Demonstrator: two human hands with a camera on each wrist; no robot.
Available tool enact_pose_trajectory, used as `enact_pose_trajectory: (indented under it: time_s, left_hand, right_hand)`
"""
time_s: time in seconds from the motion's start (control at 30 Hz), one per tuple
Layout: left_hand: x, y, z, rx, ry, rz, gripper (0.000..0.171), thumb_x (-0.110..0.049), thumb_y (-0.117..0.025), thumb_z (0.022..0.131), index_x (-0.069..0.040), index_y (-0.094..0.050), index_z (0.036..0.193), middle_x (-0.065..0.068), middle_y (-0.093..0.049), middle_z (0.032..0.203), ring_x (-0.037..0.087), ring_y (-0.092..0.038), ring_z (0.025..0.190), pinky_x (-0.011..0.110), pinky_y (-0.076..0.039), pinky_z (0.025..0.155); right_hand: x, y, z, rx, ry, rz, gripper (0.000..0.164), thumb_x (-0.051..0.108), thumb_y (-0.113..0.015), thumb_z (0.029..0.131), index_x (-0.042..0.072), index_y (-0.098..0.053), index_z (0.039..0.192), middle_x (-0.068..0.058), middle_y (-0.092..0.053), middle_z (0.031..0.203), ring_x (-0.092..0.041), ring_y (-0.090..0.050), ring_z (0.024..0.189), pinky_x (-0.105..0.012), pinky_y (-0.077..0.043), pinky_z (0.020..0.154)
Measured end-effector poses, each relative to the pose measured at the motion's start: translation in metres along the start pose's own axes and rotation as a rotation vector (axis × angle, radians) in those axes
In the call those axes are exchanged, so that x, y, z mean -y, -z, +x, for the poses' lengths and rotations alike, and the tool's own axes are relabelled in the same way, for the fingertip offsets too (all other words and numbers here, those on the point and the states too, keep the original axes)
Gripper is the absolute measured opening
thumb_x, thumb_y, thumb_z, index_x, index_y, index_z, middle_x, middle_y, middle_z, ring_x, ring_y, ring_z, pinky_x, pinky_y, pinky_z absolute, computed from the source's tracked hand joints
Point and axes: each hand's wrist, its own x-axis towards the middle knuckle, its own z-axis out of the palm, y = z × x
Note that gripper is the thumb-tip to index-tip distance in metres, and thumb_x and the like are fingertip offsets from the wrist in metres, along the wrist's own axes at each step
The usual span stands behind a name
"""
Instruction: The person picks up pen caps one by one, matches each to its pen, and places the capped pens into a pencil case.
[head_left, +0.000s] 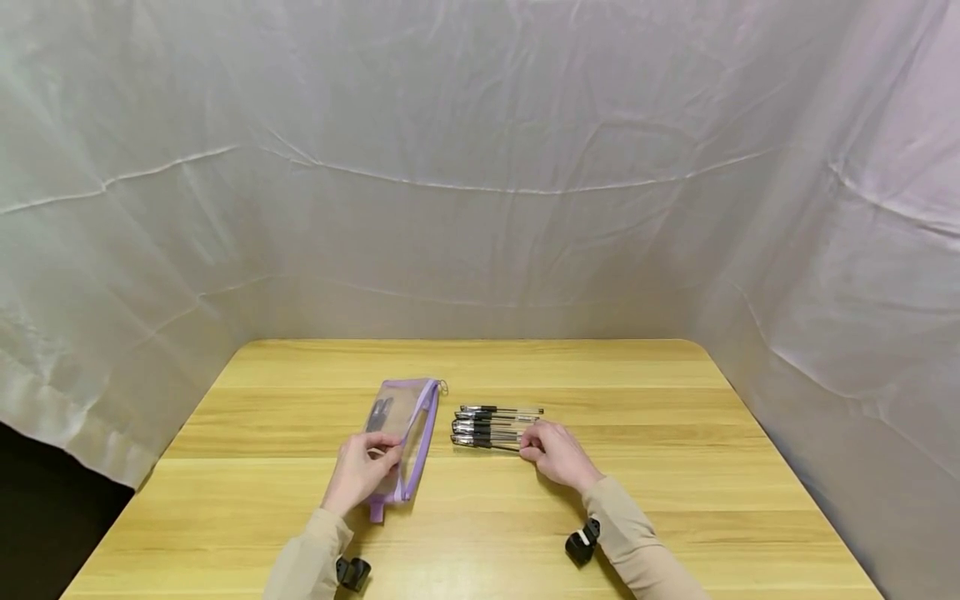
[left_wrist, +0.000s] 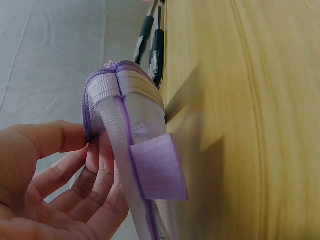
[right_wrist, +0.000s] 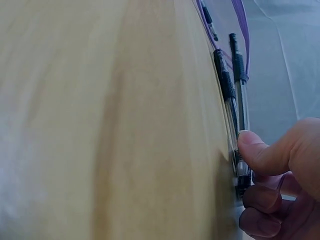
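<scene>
A purple-edged mesh zip pouch (head_left: 401,402) lies on the table to the left, its zipped side gaping. My left hand (head_left: 358,471) pinches the pouch's zipper edge between thumb and fingers; a purple tab (left_wrist: 160,167) sticks out at the near end. Just right of the pouch, several clear-barrelled pens with black grips (head_left: 487,418) lie side by side, tips leftward. Over their right ends, my right hand (head_left: 558,454) pinches one pen (right_wrist: 242,107) by its rear end. In the right wrist view that pen stands slightly off the others.
Dark pen-like things (head_left: 380,412) show through the mesh inside the pouch. A small ring (head_left: 443,387) hangs at its far corner. The wooden table (head_left: 675,500) is bounded by pale cloth (head_left: 480,250) at the back and sides. Each wrist wears a small black camera (head_left: 581,545).
</scene>
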Motion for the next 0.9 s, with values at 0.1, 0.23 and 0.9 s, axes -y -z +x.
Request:
enact_pose_trajectory:
  time_s: [0.1,0.23,0.9]
  left_hand:
    - [0.000,0.000,0.000,0.001,-0.004,-0.003,0.014,-0.001,-0.068,0.088,0.001,-0.077,0.099,0.008,-0.072,0.082,0.013,-0.067,0.065,0.020,-0.053,0.059]
    - [0.000,0.000,0.001,0.000,-0.012,-0.010,0.014,0.000,-0.068,0.088,0.002,-0.077,0.099,0.009,-0.072,0.082,0.014,-0.068,0.065,0.020,-0.053,0.058]
    - [-0.001,0.000,0.000,0.001,0.011,-0.003,0.014,-0.003,-0.069,0.089,0.001,-0.077,0.101,0.009,-0.072,0.085,0.014,-0.068,0.068,0.020,-0.054,0.060]
  right_hand:
    - [0.001,0.001,-0.001,0.003,0.012,0.003,0.012,0.008,-0.072,0.090,0.014,-0.066,0.081,0.006,-0.054,0.077,-0.008,-0.045,0.070,-0.021,-0.036,0.062]
    - [0.003,0.002,0.000,0.000,0.020,0.013,0.013,0.009,-0.070,0.092,0.015,-0.064,0.082,0.006,-0.053,0.079,-0.008,-0.045,0.071,-0.021,-0.038,0.064]
    - [0.013,0.001,0.000,0.044,0.033,0.062,0.008,0.010,-0.062,0.098,0.013,-0.060,0.090,0.004,-0.059,0.086,-0.009,-0.053,0.079,-0.028,-0.050,0.073]
